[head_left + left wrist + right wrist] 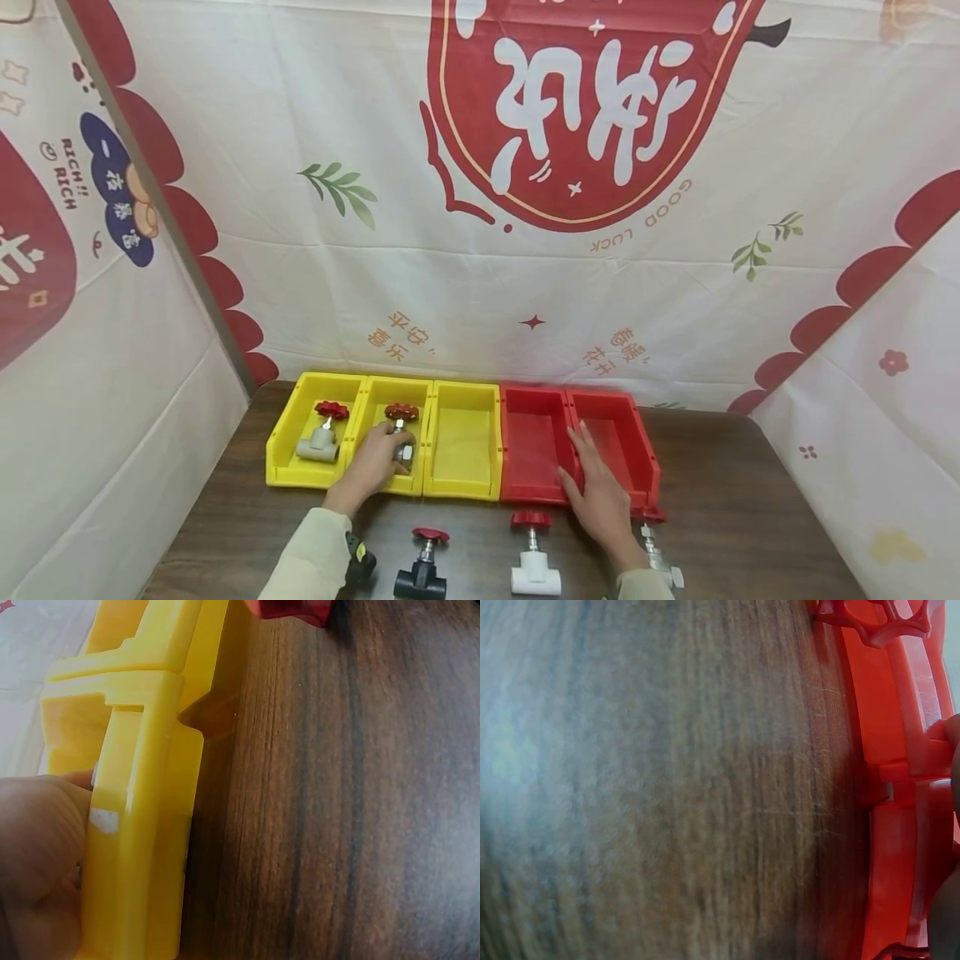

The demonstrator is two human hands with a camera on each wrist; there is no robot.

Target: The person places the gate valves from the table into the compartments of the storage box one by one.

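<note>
My left hand [372, 458] reaches into the middle-left yellow bin [375, 388] and grips a metal valve [406, 455] with an orange-red handwheel, fingers and thumb on either side of its body. In the left wrist view, that bin's front wall [135, 847] hides most of the hand. Over the partition between two red bins, my right hand [600, 500] rests with its fingers extended and its thumb spread towards the left red bin [534, 442]. Its index finger lies along the right red bin [618, 429]. No valve shows in this hand.
A grey valve [318, 446] lies in the leftmost yellow bin. In front of the bins stand a black valve [422, 575], a white valve [535, 573] and a metal valve [656, 557], all with red handwheels. A printed cloth [480, 317] hangs behind the wooden table [720, 500].
</note>
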